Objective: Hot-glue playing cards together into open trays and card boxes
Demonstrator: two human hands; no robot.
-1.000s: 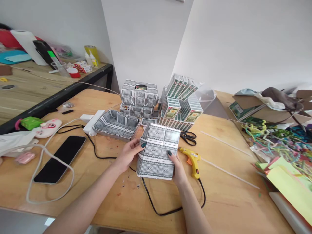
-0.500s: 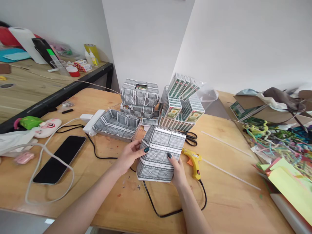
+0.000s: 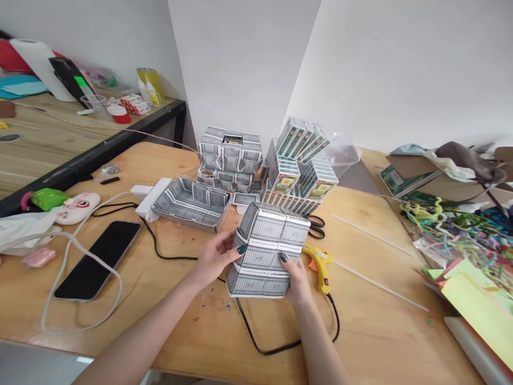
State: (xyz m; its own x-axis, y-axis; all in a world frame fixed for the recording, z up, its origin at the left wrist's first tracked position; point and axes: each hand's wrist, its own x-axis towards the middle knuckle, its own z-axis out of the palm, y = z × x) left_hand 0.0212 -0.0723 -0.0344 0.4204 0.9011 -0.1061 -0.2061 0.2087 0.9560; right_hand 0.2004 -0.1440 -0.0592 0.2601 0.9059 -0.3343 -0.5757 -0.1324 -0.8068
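Between both hands, tilted above the wooden table [image 3: 372, 321], is a box made of playing cards [image 3: 266, 256] with grey patterned backs. My left hand [image 3: 218, 256] grips its left side, thumb on the face and the other fingers partly hidden behind. Around the lower right edge closes my right hand [image 3: 296, 278], its thumb pressed on the front. Just behind stands an open tray of the same cards [image 3: 194, 206]. Right of my right hand lies a yellow glue gun [image 3: 319, 267], with its black cord looping below the held box.
Farther back are a stacked card structure [image 3: 230, 160] and piles of playing-card packs [image 3: 296, 171]. Black-handled scissors [image 3: 316, 227] and white glue sticks [image 3: 380, 285] lie on the right, near colourful pipe cleaners [image 3: 460, 230]. A phone [image 3: 98, 260] with a white cable lies left.
The held card box has tipped slightly, so more of its top left side shows. Both hands moved a little to the right with it and keep their hold.
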